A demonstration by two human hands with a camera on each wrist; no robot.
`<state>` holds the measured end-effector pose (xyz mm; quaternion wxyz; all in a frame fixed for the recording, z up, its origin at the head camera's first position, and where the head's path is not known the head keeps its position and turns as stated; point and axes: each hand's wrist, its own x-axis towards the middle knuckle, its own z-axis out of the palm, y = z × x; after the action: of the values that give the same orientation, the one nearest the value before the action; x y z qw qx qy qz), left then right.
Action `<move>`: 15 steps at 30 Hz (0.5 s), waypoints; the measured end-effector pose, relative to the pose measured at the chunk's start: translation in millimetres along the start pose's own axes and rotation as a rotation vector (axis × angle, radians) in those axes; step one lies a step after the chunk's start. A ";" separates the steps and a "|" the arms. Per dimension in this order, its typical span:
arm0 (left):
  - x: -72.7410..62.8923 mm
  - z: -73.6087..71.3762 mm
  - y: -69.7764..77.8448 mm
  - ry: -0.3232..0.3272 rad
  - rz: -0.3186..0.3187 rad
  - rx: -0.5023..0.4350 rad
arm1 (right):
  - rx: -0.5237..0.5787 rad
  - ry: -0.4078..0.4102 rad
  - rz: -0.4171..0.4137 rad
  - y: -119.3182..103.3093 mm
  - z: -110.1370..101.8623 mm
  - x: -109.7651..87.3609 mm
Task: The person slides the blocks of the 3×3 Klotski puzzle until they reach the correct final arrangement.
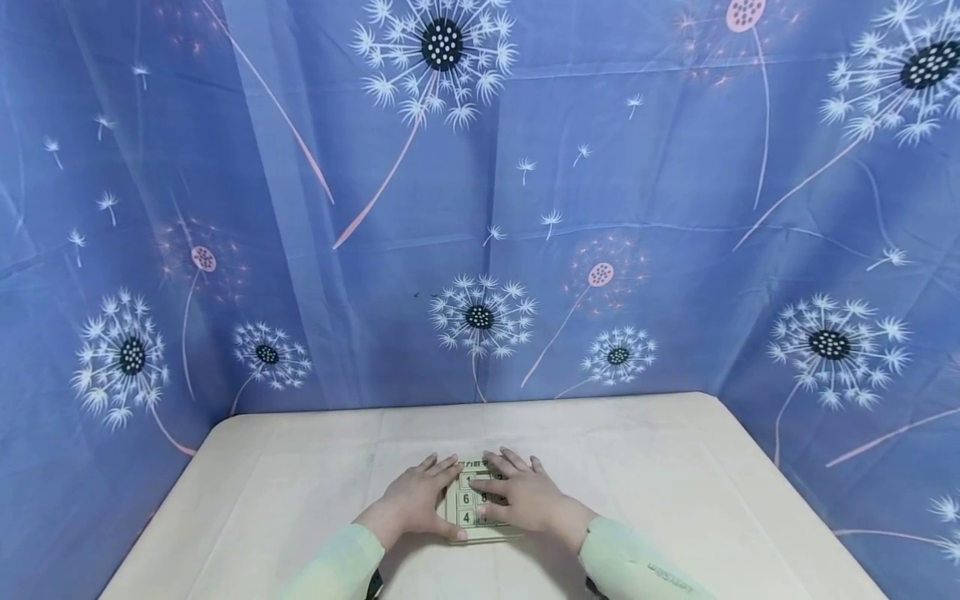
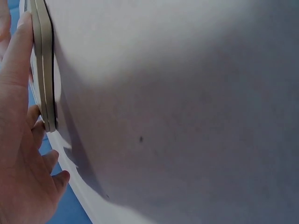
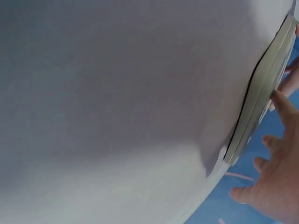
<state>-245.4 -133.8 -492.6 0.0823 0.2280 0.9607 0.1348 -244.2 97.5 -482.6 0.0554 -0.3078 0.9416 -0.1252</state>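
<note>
A pale sliding number puzzle (image 1: 466,500) lies flat on the table, with dark-numbered tiles in its frame and printed characters along its far edge. My left hand (image 1: 418,498) holds its left side, the thumb at the near corner and the fingers by the far corner. Over its right part is my right hand (image 1: 531,493), thumb and index finger touching the tiles, the other fingers extended past the far edge. The right-hand tiles are partly hidden under it. In the left wrist view the puzzle's edge (image 2: 45,70) shows side-on; the right wrist view shows its opposite edge (image 3: 259,93).
A cream-coloured table (image 1: 300,467) with rounded far corners carries the puzzle. Blue cloth (image 1: 390,333) printed with dandelions hangs behind the table and along both sides. Light green sleeves (image 1: 630,554) cover both forearms.
</note>
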 end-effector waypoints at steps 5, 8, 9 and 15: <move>-1.1 -1.6 1.2 0.002 -0.002 0.010 | -0.015 -0.028 -0.005 -0.6 -2.3 2.7; -1.2 -1.8 1.5 0.007 0.000 0.016 | -0.005 -0.014 0.006 9.7 -5.5 -3.3; -1.2 -1.6 1.6 0.008 -0.002 0.018 | -0.004 -0.007 0.012 14.4 -6.5 -6.3; 0.3 0.1 1.4 0.008 -0.023 0.025 | -0.035 -0.004 0.030 40.4 -10.3 -23.2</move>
<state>-245.1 -132.4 -492.3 0.0769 0.2173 0.9653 0.1226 -250.3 144.8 -483.0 0.0538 -0.2948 0.9480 -0.1073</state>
